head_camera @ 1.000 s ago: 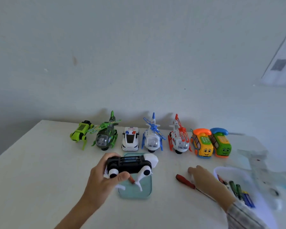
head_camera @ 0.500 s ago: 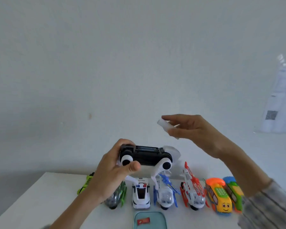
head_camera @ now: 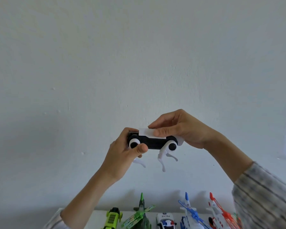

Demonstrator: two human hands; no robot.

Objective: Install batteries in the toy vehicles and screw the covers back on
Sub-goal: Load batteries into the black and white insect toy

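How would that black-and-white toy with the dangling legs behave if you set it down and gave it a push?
The black-and-white toy, gripped by the left hand, looks like light, stiff plastic. Its thin white legs hang loosely, so they would probably swing and might snap if pressed. The white cover under the right hand looks unscrewed and could slip off.

The left hand [head_camera: 122, 152] is now holding the black-and-white toy [head_camera: 153, 142] up in front of the wall, having lifted it off the table a second ago. The right hand [head_camera: 180, 129], which was apart and above half a second ago, is now pressing the white cover [head_camera: 146, 132] onto the toy's upturned underside, just right of the left grip. The row of toys is sinking to the bottom edge.
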